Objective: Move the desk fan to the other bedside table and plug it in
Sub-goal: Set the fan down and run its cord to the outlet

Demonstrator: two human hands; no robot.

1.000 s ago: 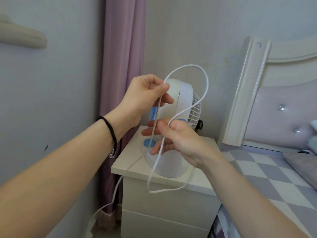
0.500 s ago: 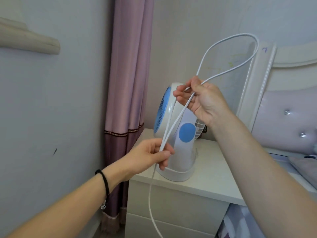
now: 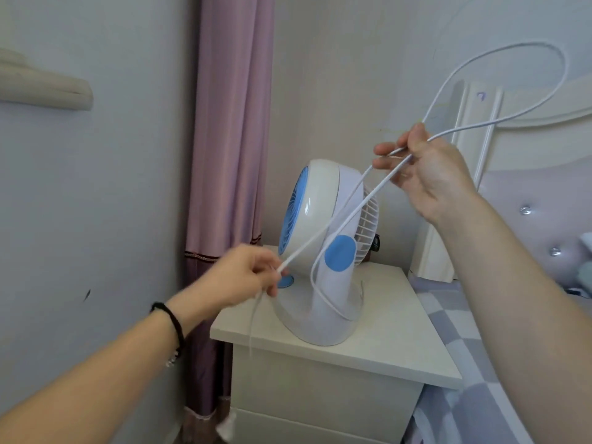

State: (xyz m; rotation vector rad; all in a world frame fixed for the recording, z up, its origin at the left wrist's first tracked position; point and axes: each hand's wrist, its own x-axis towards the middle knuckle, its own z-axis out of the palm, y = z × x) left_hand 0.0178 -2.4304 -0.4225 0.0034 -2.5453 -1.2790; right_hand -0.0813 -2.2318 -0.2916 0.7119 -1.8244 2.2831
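Note:
A white desk fan (image 3: 323,251) with blue blades and a blue side disc stands upright on a cream bedside table (image 3: 368,354). Its white power cord (image 3: 336,225) runs in loops between my two hands. My right hand (image 3: 426,174) is raised to the right of the fan head and pinches two strands, with a big loop arching up over the headboard. My left hand (image 3: 246,277) is low, in front of the fan base, and pinches the cord; a blurred strand hangs down from it past the table's front edge.
A purple curtain (image 3: 230,139) hangs in the corner left of the table. A grey wall (image 3: 96,219) with a cream ledge (image 3: 48,91) is at the left. The bed with its white padded headboard (image 3: 528,193) and checked cover (image 3: 474,363) lies to the right.
My right hand has lifted and moved right with the cord, drawing the loop wider and higher. My left hand has slid down and left along the cord. The fan stays on the table.

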